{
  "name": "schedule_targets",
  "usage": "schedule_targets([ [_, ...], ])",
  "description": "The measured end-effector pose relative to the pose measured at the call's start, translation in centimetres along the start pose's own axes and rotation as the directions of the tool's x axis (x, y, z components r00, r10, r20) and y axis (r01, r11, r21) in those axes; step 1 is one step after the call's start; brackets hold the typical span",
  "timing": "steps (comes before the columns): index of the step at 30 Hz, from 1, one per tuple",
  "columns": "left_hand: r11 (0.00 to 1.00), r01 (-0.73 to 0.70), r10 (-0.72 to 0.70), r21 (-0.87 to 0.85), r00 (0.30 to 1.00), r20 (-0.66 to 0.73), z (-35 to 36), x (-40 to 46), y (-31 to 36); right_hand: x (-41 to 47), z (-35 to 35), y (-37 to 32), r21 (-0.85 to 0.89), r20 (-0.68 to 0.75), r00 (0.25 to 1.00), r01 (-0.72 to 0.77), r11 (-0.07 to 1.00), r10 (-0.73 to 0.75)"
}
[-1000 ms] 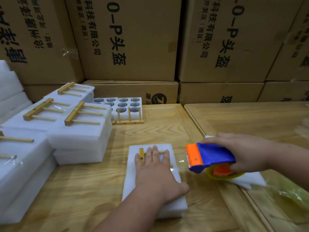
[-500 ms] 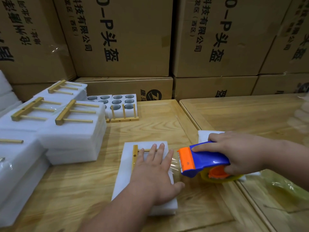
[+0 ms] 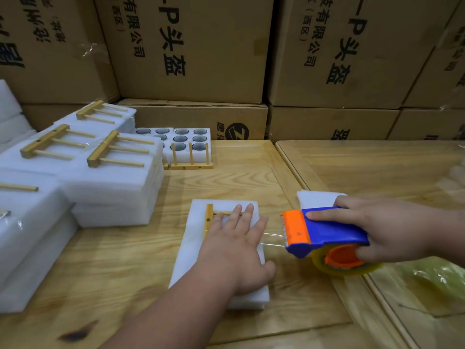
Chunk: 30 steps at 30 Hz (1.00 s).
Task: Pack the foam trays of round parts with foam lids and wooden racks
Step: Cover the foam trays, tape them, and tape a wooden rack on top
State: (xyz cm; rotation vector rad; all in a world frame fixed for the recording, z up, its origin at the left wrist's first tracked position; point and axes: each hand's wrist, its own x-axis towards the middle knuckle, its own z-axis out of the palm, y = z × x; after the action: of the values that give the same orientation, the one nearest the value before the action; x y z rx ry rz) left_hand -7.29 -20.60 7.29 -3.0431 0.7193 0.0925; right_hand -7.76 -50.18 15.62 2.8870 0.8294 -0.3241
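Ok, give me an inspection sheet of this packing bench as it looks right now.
Surface: wooden table, a second one abutting on the right.
Job's things: foam pack topped by a wooden rack; open foam tray of round parts at the back; finished packs stacked left.
Clutter: loose foam sheet; crumpled clear film.
Hands: left hand presses flat on the rack; right hand grips a tape dispenser, tape stretched to the pack.
Cables: nothing seen.
Surroundings: stacked cardboard cartons.

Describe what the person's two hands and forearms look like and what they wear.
Both are bare. The left hand and its forearm show no glove, sleeve, watch or ring in view. The right hand and its wrist are likewise uncovered: no glove, no jewellery, no sleeve up to the picture's edge. No markings or bandages show on either.
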Motion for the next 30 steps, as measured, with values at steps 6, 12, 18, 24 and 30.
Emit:
schedule_targets([
  [6, 1.0, -0.006, 0.006, 0.005, 1.0, 0.009, -0.1, 0.0, 0.2, -0.4, -0.9, -0.3, -0.098, 0.036, 0.998, -0.039, 0.994, 0.043],
  [12, 1.0, -0.001, 0.001, 0.003, 1.0, 0.027, -0.1, -0.1, 0.3, 2.1, -2.6, -4.4, -0.228, 0.163, 0.984, -0.03, 0.973, 0.068],
  [18, 1.0, -0.002, 0.002, -0.011, 0.999, 0.039, -0.4, -0.3, 0.3, 6.0, -5.8, -8.4, -0.422, 0.323, 0.942, 0.057, 0.905, 0.091],
  [24, 1.0, -0.023, 0.022, 0.008, 0.998, 0.066, -0.7, -0.2, 0.3, 10.2, -8.1, -12.8, -0.583, 0.433, 0.896, 0.196, 0.788, 0.098],
  [30, 0.999, -0.034, 0.032, 0.035, 0.998, 0.055, -0.4, -0.2, 0.6, 12.4, -7.9, -14.2, -0.586, 0.474, 0.853, 0.118, 0.802, 0.221],
])
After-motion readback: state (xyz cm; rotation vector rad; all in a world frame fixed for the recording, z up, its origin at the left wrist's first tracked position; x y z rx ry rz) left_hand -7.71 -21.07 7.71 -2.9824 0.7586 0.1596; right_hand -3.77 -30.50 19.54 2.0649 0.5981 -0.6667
